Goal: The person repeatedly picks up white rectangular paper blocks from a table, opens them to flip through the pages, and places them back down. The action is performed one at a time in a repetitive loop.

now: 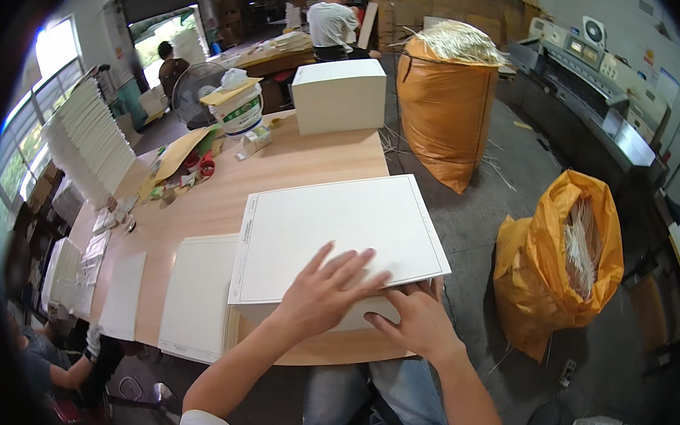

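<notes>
A tall stack of white paper sheets (340,212) sits at the table's near edge, its top sheet printed with a thin border and small text. My left hand (330,292) is spread over the top sheet, fingers stretched and slightly blurred, holding nothing. At the stack's near right edge is my right hand (419,319), thumb apart from the fingers. Its fingertips touch the sheet edges by the corner and are partly hidden there. A lower pile of printed sheets (199,297) lies just left of the stack.
Another white paper block (339,96) stands farther back on the table (303,170), near a white bucket (236,108). Orange sacks of paper strips (444,109) stand right, one nearer (548,261). A tall paper pile (90,141) rises left. Another person's gloved hand (93,341) shows lower left.
</notes>
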